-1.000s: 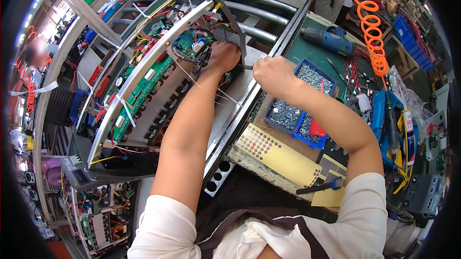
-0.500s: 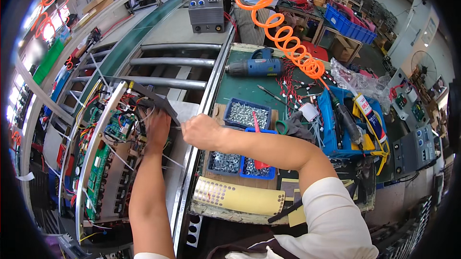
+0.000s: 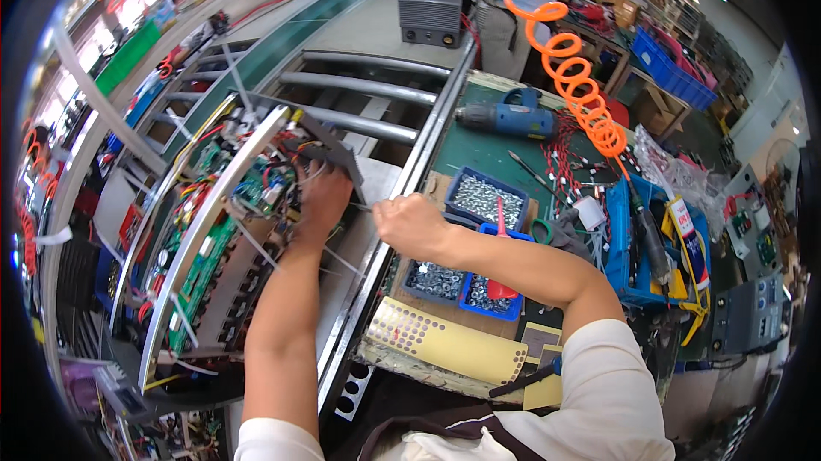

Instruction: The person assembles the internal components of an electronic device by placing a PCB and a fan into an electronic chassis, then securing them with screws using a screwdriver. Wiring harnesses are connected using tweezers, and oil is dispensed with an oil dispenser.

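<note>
On the roller line stands an open welder chassis [image 3: 209, 234] with green circuit boards, bundled wires and white cable ties. My left hand [image 3: 325, 200] reaches into its far end, against the inner side of a dark end panel [image 3: 333, 149]. The fingers there are smeared and partly hidden among wires. Outside that panel my right hand [image 3: 409, 226] is closed in a fist. A thin metal rod or shank [image 3: 363, 207] shows between the fist and the panel's lower edge; what the fist grips is mostly hidden.
Bins of screws [image 3: 487, 197] and nuts [image 3: 434, 280] sit on the bench to the right, near a yellow dotted sheet [image 3: 449, 339]. Beyond lie a blue heat gun [image 3: 509, 119] and a blue tool basket [image 3: 633, 290]. An orange coiled hose [image 3: 590, 93] hangs above. A co-worker stands beside a grey welder [image 3: 432, 8].
The whole scene has shifted to the right in the picture as my head turned. Both hands remain at the dark end panel, the right one still closed.
</note>
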The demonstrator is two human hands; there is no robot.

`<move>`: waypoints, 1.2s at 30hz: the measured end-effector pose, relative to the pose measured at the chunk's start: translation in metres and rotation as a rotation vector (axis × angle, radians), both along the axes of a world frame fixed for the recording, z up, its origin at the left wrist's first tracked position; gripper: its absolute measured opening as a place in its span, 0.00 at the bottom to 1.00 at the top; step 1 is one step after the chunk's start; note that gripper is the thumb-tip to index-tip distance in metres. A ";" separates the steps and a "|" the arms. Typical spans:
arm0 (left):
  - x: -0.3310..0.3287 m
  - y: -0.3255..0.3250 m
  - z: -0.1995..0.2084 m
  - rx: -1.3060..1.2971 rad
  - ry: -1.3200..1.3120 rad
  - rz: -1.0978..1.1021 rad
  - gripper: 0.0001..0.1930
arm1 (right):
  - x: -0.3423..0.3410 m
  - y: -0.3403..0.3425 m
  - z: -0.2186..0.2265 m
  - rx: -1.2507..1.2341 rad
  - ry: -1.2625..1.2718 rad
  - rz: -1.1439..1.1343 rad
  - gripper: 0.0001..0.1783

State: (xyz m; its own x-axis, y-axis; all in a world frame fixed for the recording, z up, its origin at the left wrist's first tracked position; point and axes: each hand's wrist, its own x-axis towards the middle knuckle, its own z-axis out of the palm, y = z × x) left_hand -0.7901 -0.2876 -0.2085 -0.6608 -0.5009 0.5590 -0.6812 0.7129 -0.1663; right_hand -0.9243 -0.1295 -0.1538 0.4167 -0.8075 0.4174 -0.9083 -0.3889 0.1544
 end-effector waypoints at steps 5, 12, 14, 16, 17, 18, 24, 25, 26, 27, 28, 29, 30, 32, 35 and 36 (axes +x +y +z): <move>0.002 -0.002 0.006 0.096 -0.097 -0.049 0.15 | 0.004 -0.004 0.006 0.045 0.015 0.002 0.06; 0.027 0.070 0.029 0.482 0.280 -0.102 0.18 | 0.019 -0.007 0.014 0.049 0.171 -0.094 0.05; 0.054 0.125 0.047 0.359 0.347 -0.263 0.18 | 0.023 -0.004 0.018 0.056 0.176 -0.077 0.05; 0.091 0.195 0.077 0.331 0.430 -0.347 0.18 | 0.023 -0.005 0.020 0.054 0.172 -0.043 0.06; 0.105 0.223 0.082 0.361 0.447 -0.386 0.18 | 0.018 -0.002 0.018 0.038 0.171 -0.056 0.05; 0.122 0.253 0.093 0.414 0.406 -0.373 0.19 | 0.016 -0.001 0.016 0.022 0.168 -0.071 0.05; 0.246 0.365 0.071 0.520 0.443 -0.005 0.15 | 0.041 -0.010 0.050 0.165 0.340 -0.107 0.06; 0.266 0.383 0.067 0.526 0.467 0.079 0.12 | 0.047 -0.010 0.053 0.177 0.344 -0.098 0.06; 0.285 0.403 0.064 0.526 0.500 0.157 0.10 | 0.056 -0.006 0.056 0.182 0.390 -0.087 0.06; 0.300 0.422 0.065 0.541 0.531 0.221 0.10 | 0.061 0.001 0.060 0.185 0.435 -0.080 0.05; 0.313 0.444 0.065 0.532 0.555 0.303 0.09 | 0.060 0.004 0.062 0.211 0.427 -0.113 0.05; 0.327 0.464 0.064 0.553 0.593 0.340 0.10 | 0.056 0.008 0.061 0.210 0.357 -0.174 0.05; 0.339 0.485 0.066 0.621 0.664 0.386 0.12 | 0.040 0.012 0.058 0.196 0.317 -0.189 0.05; 0.352 0.515 0.073 0.685 0.743 0.468 0.13 | 0.029 0.032 0.057 0.121 0.167 -0.250 0.07; 0.359 0.545 0.092 1.098 1.488 0.066 0.26 | 0.022 0.095 0.077 0.100 -0.284 -0.355 0.18; 0.360 0.542 0.097 1.097 1.488 -0.126 0.33 | -0.005 0.116 0.070 0.205 -0.658 -0.198 0.20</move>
